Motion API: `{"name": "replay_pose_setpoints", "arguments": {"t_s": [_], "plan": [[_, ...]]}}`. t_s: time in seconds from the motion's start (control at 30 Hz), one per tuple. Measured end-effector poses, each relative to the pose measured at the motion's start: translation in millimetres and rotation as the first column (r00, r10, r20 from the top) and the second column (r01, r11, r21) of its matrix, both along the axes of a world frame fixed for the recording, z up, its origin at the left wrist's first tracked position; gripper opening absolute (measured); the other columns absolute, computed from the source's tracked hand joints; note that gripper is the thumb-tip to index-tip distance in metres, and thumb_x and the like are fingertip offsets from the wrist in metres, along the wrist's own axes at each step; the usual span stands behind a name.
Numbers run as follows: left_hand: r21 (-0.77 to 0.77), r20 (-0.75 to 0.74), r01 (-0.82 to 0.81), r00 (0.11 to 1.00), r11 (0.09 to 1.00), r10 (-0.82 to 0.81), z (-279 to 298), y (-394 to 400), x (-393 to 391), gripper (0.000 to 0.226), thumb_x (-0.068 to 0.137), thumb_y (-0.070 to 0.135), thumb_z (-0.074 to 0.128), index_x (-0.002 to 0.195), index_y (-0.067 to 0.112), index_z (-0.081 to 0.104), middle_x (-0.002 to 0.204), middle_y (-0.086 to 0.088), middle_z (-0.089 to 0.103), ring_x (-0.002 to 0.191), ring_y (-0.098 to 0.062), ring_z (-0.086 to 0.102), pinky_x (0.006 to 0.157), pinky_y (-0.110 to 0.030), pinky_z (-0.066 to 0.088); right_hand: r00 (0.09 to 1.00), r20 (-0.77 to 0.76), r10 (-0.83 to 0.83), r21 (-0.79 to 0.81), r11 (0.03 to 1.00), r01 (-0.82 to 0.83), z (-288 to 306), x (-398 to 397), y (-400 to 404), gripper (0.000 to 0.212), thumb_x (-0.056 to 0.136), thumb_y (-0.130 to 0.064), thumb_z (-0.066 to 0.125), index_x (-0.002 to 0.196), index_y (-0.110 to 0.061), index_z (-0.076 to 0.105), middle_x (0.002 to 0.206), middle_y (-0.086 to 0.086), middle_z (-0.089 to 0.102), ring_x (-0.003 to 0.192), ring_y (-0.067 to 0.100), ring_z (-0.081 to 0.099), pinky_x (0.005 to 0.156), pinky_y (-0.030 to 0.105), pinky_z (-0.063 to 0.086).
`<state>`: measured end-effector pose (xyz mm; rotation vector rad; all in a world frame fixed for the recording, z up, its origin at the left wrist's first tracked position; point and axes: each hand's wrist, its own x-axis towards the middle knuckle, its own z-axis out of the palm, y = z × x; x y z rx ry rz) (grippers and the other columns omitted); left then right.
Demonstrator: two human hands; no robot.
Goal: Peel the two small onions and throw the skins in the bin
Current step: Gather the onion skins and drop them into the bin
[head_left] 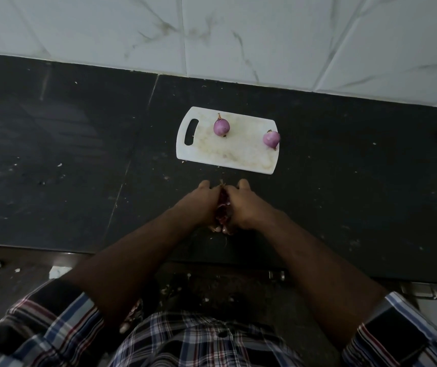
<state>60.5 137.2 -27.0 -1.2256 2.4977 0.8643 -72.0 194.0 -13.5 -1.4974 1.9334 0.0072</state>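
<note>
1. My left hand point(203, 201) and my right hand point(242, 205) are pressed together over the dark counter point(66, 154), just in front of the white cutting board point(228, 157); the fingers of both are curled in around a bunch of onion skins point(222, 211).
2. The skins sit between my two palms, reddish and papery; a dry wisp pokes out at the top between my knuckles, and a few pale bits show below my hands.
3. The two peeled onions lie on the board, beyond my hands and clear of them; the left onion point(221, 126) rests near the middle of the board's far edge, with its stem tip pointing away from me; the right onion point(271, 139) sits at the board's right edge.
4. Small flecks are scattered on the counter near the board; my checked sleeves point(53, 321) are rolled back from my forearms.
</note>
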Motion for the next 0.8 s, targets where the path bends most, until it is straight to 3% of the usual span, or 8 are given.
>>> {"name": "replay_pose_setpoints", "arguments": {"t_s": [0.13,0.27,0.37,0.43,0.53,0.63,0.73,0.8], "plan": [[-0.015,-0.080,0.006,0.997,1.000,-0.007,1,1,0,0.038,0.086,0.018,0.069,0.123,0.015,0.061,0.113,-0.009,0.060,0.105,-0.023,0.057,0.081,-0.027,0.044,0.997,0.068,-0.034,-0.086,0.996,0.040,-6,6,3,0.052,0.074,-0.016,0.081,0.120,-0.019,0.055,0.116,0.003,0.035,0.083,0.019,0.057,0.068,0.030,0.055],[-0.053,-0.132,-0.052,0.990,0.997,0.044,5,1,0,0.024,0.093,0.015,0.059,0.115,0.008,0.068,0.108,-0.010,0.071,0.097,-0.024,0.065,0.078,-0.026,0.045,0.997,0.041,-0.062,-0.193,0.979,0.069,-11,7,2,0.026,0.082,-0.024,0.070,0.106,-0.015,0.062,0.107,0.006,0.052,0.088,0.022,0.057,0.074,0.028,0.040],[-0.016,-0.156,-0.123,0.981,0.992,0.119,3,2,0,0.019,0.093,0.015,0.061,0.109,0.012,0.071,0.100,-0.006,0.073,0.084,-0.018,0.065,0.072,-0.025,0.044,0.990,0.093,-0.104,-0.152,0.981,0.117,-10,5,-2,0.026,0.082,-0.026,0.071,0.106,-0.017,0.066,0.103,0.005,0.066,0.087,0.021,0.063,0.073,0.031,0.048],[0.011,-0.174,-0.155,0.973,0.988,0.154,2,2,0,0.020,0.093,0.015,0.061,0.109,0.014,0.072,0.097,-0.005,0.074,0.082,-0.018,0.065,0.071,-0.026,0.045,0.956,0.240,-0.172,-0.056,0.980,0.190,-6,2,-2,0.034,0.077,-0.018,0.074,0.110,-0.017,0.065,0.103,0.004,0.069,0.089,0.021,0.067,0.080,0.037,0.057],[0.040,-0.231,-0.199,0.952,0.979,0.203,2,1,2,0.021,0.093,0.018,0.062,0.110,0.018,0.073,0.092,-0.001,0.073,0.076,-0.014,0.063,0.066,-0.023,0.044,0.725,0.588,-0.360,0.126,0.925,0.358,2,-1,2,0.037,0.080,-0.003,0.071,0.116,-0.008,0.063,0.108,0.013,0.069,0.097,0.028,0.070,0.087,0.043,0.060],[0.099,-0.248,-0.195,0.945,0.976,0.214,6,-7,6,0.025,0.087,0.017,0.069,0.111,0.020,0.074,0.095,-0.001,0.074,0.081,-0.015,0.066,0.070,-0.025,0.048,0.547,0.719,-0.428,0.208,0.884,0.417,5,0,5,0.042,0.085,0.003,0.068,0.125,-0.005,0.060,0.117,0.014,0.066,0.105,0.028,0.068,0.089,0.039,0.059],[0.289,-0.272,-0.170,0.929,0.942,0.251,10,-16,10,0.027,0.081,0.006,0.073,0.107,0.012,0.076,0.088,-0.005,0.075,0.072,-0.015,0.070,0.068,-0.030,0.058,0.544,0.737,-0.401,0.174,0.890,0.422,2,1,6,0.042,0.084,0.004,0.070,0.124,-0.004,0.060,0.117,0.014,0.067,0.106,0.028,0.068,0.088,0.039,0.060],[0.458,-0.306,-0.190,0.884,0.868,0.354,13,-16,14,0.028,0.082,-0.004,0.068,0.107,0.007,0.074,0.084,-0.009,0.073,0.062,-0.011,0.066,0.059,-0.025,0.055,0.580,0.709,-0.401,0.130,0.883,0.452,-1,1,4,0.043,0.084,0.000,0.073,0.126,-0.006,0.061,0.116,0.014,0.067,0.103,0.027,0.069,0.087,0.041,0.060]]}}
